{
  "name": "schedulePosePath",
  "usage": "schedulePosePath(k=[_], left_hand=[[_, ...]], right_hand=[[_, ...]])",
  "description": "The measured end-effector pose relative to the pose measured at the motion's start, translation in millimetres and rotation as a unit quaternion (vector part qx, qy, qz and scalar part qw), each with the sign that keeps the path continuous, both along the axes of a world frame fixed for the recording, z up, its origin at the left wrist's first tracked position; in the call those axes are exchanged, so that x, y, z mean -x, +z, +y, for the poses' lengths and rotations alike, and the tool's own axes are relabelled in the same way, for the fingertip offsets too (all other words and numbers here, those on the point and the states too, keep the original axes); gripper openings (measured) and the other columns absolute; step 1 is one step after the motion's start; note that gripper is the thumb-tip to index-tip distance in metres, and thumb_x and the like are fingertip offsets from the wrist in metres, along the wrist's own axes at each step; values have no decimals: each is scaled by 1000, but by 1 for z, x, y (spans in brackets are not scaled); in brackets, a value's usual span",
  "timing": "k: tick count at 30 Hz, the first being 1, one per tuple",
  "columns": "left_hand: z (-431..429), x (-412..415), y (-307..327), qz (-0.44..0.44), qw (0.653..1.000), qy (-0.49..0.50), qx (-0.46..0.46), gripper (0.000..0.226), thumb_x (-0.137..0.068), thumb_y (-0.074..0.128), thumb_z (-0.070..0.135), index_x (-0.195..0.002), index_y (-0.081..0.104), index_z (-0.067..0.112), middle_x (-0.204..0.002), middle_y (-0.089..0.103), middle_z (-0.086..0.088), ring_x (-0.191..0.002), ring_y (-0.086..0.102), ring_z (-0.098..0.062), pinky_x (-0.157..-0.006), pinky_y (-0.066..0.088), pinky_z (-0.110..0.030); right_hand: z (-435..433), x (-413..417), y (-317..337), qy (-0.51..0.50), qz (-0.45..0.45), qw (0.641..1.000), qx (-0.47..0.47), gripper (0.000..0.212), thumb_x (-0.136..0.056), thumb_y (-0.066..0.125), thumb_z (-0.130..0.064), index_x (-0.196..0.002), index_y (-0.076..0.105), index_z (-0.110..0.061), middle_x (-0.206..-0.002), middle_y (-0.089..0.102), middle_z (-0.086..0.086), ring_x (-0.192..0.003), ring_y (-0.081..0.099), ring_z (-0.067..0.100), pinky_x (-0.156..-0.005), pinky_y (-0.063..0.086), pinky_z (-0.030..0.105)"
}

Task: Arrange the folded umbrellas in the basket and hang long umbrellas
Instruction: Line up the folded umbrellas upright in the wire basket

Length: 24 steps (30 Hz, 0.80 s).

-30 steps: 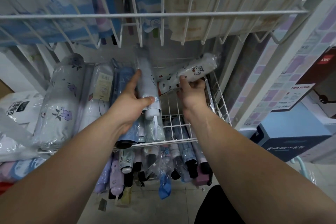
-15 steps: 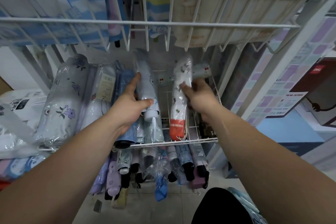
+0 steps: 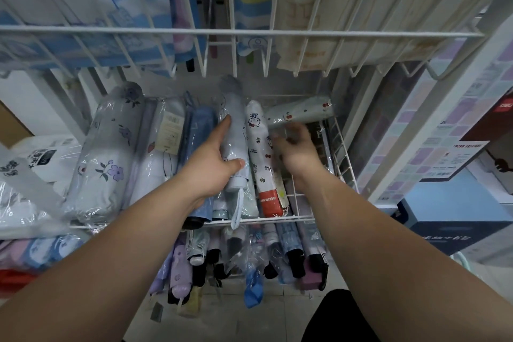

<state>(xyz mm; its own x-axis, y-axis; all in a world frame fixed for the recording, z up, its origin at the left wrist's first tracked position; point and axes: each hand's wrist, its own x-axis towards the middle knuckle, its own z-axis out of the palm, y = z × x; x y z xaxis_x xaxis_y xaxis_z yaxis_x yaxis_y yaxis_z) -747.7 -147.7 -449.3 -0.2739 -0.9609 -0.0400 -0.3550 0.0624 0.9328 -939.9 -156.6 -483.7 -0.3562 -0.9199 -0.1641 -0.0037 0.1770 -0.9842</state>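
White folded umbrella with cartoon-cat print and red end band (image 3: 259, 158), in clear plastic sleeve, lies lengthwise in the white wire basket (image 3: 340, 147), red end toward the front rail; just beside it on the left, a pale grey-blue folded umbrella in plastic wrap (image 3: 236, 147); behind and to the right, a white cherry-print folded umbrella (image 3: 299, 112) lies crosswise, tilted against the back of the basket.

Left hand (image 3: 213, 166) rests on the grey-blue umbrella, index finger stretched along its side, thumb pressed across the lower barrel; fingers apart, pinning rather than gripping. Right hand (image 3: 297, 153) is blurred, just right of the cat-print umbrella; fingers look loosely curled and apart, clamped on nothing that can be made out; contact with the umbrella cannot be told.

Handling, as judged: light, stiff along its shaft, soft in the fabric; the sleeve is likely slippery and crinkly, so take hold around the mid-barrel with a full wrap, not by the loose plastic ends.

Outward: larger lilac-flower umbrellas in plastic (image 3: 108, 158) at the left of the row; more folded umbrellas in the tier below (image 3: 288, 253); an upper wire rack (image 3: 249, 33) overhead.
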Motion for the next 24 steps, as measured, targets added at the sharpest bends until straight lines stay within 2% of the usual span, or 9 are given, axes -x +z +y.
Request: schedulePosePath(k=[2, 6, 10, 12, 14, 15, 18, 21, 24], left_hand=[[0, 2, -1, -6, 1000, 0, -3, 90, -92, 68, 2, -158, 21, 41, -139, 48, 18, -103, 59, 8, -70, 44, 0], [-1, 3, -2, -11, 1000, 2, 2, 90, -92, 69, 5, -157, 19, 42, -149, 42, 17, -124, 50, -4, -79, 41, -1], [-3, 1, -4, 3, 1000, 1, 0, 89, -92, 68, 2, -158, 21, 39, -140, 44, 19, -105, 54, 16, -69, 40, 6], [-4, 1, -6, 9, 1000, -1, -1, 88, -92, 68, 1, -158, 22, 36, -137, 44, 21, -93, 50, 29, -70, 40, 6], [-3, 0, -5, 4, 1000, -2, 2, 88, -92, 68, 2, -158, 21, 37, -138, 43, 22, -96, 47, 30, -73, 39, 7], [-3, -1, -6, 1, 1000, -2, 7, 89, -92, 69, 3, -158, 21, 38, -142, 43, 21, -103, 48, 25, -76, 39, 6], [-1, -2, -4, 8, 1000, -2, 8, 89, -93, 68, 5, -158, 19, 40, -155, 38, 16, -129, 47, 2, -95, 39, -7], [1, -2, -3, 15, 1000, -2, 5, 90, -93, 69, 5, -158, 18, 41, -158, 35, 14, -138, 43, -5, -112, 38, -24], [1, -2, -4, 11, 1000, -4, -2, 91, -92, 69, 5, -158, 18, 42, -157, 39, 12, -135, 48, -8, -114, 40, -33]], right_hand=[[-7, 9, 2, -2, -69, 997, 28, 47, -96, 61, -19, -135, 49, -42, -135, 58, -1, -112, 63, 19, -84, 54, 33], [-20, 16, 4, 49, -68, 996, 8, 60, -99, 52, -11, -144, 42, -50, -145, 51, -2, -128, 53, 20, -109, 44, 40], [-27, 14, 8, 60, -92, 994, -12, 63, -98, 51, -9, -147, 40, -48, -132, 62, 1, -119, 60, 18, -105, 46, 35], [-26, 14, 11, 48, -117, 992, 2, 60, -100, 49, -7, -149, 41, -40, -114, 63, -7, -102, 61, 7, -90, 48, 24], [-25, 13, 13, 31, -136, 990, 31, 56, -100, 51, -7, -148, 45, -36, -114, 64, -7, -97, 61, 3, -80, 49, 20], [-24, 12, 15, 22, -134, 990, 45, 54, -100, 51, -7, -145, 48, -35, -119, 65, -4, -99, 62, 3, -84, 51, 21], [-23, 17, 22, 10, -74, 993, 87, 48, -99, 51, -9, -133, 58, -42, -139, 57, -2, -121, 57, 9, -111, 43, 33], [-14, 26, 27, 16, 15, 995, 99, 43, -99, 53, -15, -118, 64, -52, -144, 50, 1, -128, 53, 13, -116, 39, 37], [-6, 37, 32, -1, 47, 992, 115, 37, -99, 55, -13, -126, 66, -35, -142, 50, 5, -124, 55, 12, -116, 38, 31]])
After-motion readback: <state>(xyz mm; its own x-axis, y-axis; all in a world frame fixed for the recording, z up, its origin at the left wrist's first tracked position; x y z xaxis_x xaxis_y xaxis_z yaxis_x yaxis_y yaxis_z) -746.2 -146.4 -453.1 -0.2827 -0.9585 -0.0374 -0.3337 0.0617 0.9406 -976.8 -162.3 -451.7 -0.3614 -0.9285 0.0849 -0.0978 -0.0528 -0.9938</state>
